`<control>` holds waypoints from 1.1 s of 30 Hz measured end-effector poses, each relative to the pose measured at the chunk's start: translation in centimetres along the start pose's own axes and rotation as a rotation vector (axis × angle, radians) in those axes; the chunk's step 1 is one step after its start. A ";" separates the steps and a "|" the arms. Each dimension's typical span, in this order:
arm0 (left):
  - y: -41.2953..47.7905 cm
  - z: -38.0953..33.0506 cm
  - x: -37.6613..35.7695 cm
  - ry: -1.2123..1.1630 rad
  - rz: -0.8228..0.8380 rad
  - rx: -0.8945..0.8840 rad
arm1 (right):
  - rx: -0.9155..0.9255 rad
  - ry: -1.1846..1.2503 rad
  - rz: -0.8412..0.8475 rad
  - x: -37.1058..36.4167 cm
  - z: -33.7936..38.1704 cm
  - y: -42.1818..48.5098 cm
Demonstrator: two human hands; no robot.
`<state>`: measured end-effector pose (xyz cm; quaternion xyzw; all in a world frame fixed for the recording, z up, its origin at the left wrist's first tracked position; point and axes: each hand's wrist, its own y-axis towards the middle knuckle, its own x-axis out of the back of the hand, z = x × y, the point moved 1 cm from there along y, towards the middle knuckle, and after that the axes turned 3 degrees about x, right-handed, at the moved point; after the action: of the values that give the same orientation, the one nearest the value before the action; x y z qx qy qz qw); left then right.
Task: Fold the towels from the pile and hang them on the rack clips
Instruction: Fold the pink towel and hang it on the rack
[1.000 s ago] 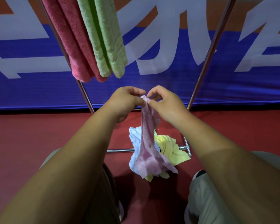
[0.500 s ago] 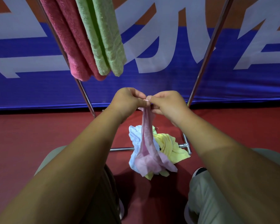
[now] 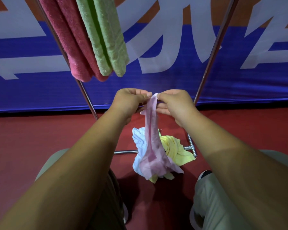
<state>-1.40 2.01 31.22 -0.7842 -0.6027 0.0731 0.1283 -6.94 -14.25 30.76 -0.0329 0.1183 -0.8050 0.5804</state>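
Slightly parted since half a second ago, the left hand (image 3: 129, 101) and right hand (image 3: 174, 105) now bare the pink towel's (image 3: 152, 138) top edge at frame centre, and both hands' fingers pinch it. Its lower end hangs in front of the pile (image 3: 175, 146) on the red floor (image 3: 40, 138). Rack posts (image 3: 213, 52) flank the hands. A red towel (image 3: 68, 39) and a green towel (image 3: 106, 35) hang upper left, with open room between the posts to their right.
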 end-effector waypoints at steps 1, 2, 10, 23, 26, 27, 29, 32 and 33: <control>0.0 0.1 0.0 0.017 -0.014 -0.003 | 0.020 -0.057 -0.017 0.0 -0.1 0.1; -0.1 0.1 -0.1 0.026 -0.022 -0.009 | 0.039 -0.113 -0.027 -0.1 -0.1 0.1; 0.0 0.1 -0.6 0.128 -0.055 -0.061 | 0.181 -0.404 -0.104 -0.8 -0.6 0.0; -0.3 0.0 -0.4 0.262 -0.054 -0.189 | 0.222 -0.455 0.040 -0.3 -0.9 0.1; -0.1 0.2 0.0 0.258 -0.066 -0.197 | 0.145 -0.363 0.048 -0.1 -0.7 -0.1; -0.1 0.1 0.0 0.258 -0.067 -0.200 | 0.107 -0.313 0.052 0.0 -0.5 -0.2; -0.1 0.0 0.1 0.263 -0.067 -0.199 | 0.072 -0.226 0.092 0.0 0.0 -0.8; -0.3 -0.2 0.0 0.277 -0.067 -0.174 | 0.062 -0.127 0.114 -0.2 0.4 -1.3; -0.4 -0.3 0.0 0.286 -0.073 -0.170 | 0.047 -0.106 0.104 -0.2 0.4 -1.2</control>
<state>-1.70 2.03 31.64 -0.7722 -0.6104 -0.0951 0.1485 -7.88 -13.77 31.41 -0.0554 0.0699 -0.7734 0.6276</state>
